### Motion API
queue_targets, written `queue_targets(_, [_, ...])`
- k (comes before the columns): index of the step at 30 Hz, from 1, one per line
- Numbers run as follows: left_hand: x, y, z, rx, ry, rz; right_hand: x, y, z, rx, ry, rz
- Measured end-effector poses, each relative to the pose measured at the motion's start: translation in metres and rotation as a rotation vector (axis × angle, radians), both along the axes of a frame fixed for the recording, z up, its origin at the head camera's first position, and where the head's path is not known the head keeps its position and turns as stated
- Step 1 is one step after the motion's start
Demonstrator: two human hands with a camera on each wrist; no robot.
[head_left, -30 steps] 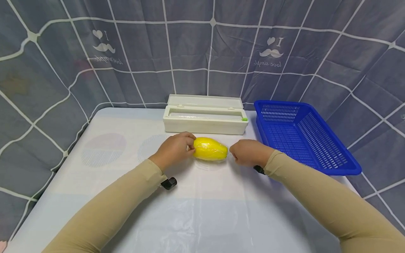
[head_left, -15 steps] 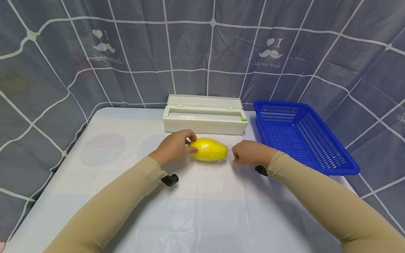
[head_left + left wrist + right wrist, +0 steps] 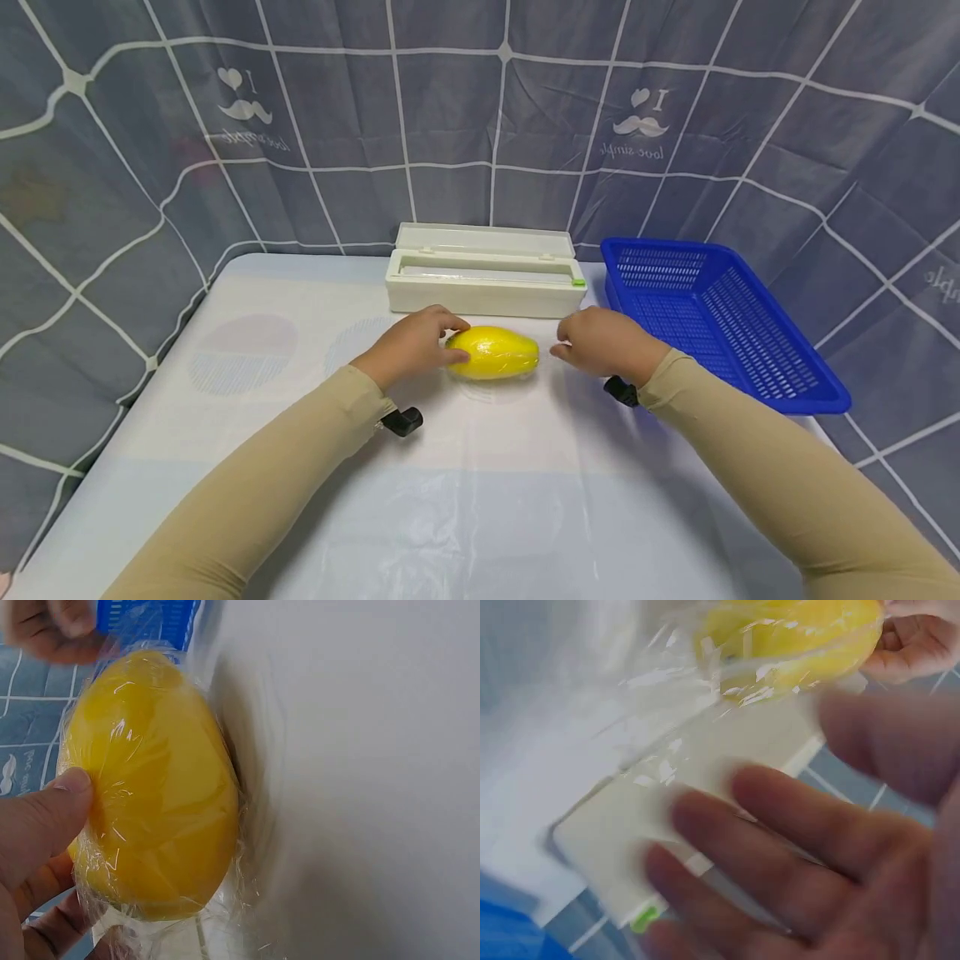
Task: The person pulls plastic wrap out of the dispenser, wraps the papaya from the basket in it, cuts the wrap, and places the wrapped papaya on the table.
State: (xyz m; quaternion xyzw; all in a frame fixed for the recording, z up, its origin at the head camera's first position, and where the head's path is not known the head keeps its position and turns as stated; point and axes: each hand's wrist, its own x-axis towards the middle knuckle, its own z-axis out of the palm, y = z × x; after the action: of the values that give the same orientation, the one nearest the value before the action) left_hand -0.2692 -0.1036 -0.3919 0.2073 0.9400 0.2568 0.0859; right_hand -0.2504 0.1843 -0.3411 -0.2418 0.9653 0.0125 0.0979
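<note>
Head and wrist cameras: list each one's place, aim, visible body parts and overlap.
Head: head-worn, facing forward and down at the yellow fruit, white box and blue basket; left hand, right hand and sleeves show.
Left wrist: on that wrist, facing the fruit; left hand grips it, right hand blurs beyond.
Right wrist: on that wrist, facing fruit and box past its fingers; left hand partly shows.
Wrist views share the fruit.

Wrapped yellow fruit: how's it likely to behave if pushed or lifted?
The yellow fruit probably rolls about its long axis if pushed, given its rounded sides. Its glossy plastic film may feel slippery and, loose at the edges, likely flops.
</note>
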Motion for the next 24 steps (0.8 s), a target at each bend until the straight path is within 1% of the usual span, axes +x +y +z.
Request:
queue_targets(2, [0.000,0.000,0.000,0.002,0.003,-0.003,0.000,-0.008,-0.004,-0.118,0.043,0.015])
queue_targets(4, [0.000,0.000,0.000,0.008,0.007,-0.002,-0.001,-0.017,-0.011,-0.221,0.038,0.019])
queue_targets(7, [-0.001,-0.001,-0.002,0.013,0.018,0.002,-0.004,-0.025,-0.027,-0.337,-0.021,0.010])
queue_targets(10, [-0.002,-0.001,-0.004,0.007,0.041,0.004,-0.007,-0.025,-0.042,-0.412,-0.096,-0.032])
queue_targets(13, [-0.004,0.000,-0.006,0.027,0.037,-0.006,-0.009,-0.022,-0.053,-0.463,-0.145,-0.054])
queue_targets(15, [-0.004,0.001,-0.006,0.065,-0.006,-0.014,-0.009,-0.019,-0.056,-0.476,-0.168,-0.061])
queue_targets(18, [-0.005,0.003,-0.010,0.119,-0.092,-0.064,-0.008,-0.018,-0.059,-0.489,-0.189,-0.053])
queue_targets(19, [-0.005,0.004,-0.013,0.124,-0.118,-0.079,-0.008,-0.017,-0.060,-0.492,-0.192,-0.052])
queue_targets(20, [-0.005,0.004,-0.014,0.120,-0.135,-0.096,-0.007,-0.017,-0.061,-0.497,-0.194,-0.048])
queue_targets(22, [-0.005,0.004,-0.018,0.092,-0.142,-0.128,-0.007,-0.015,-0.063,-0.501,-0.198,-0.029])
queue_targets(24, [-0.004,0.003,-0.020,0.061,-0.142,-0.132,-0.006,-0.013,-0.065,-0.500,-0.195,-0.011])
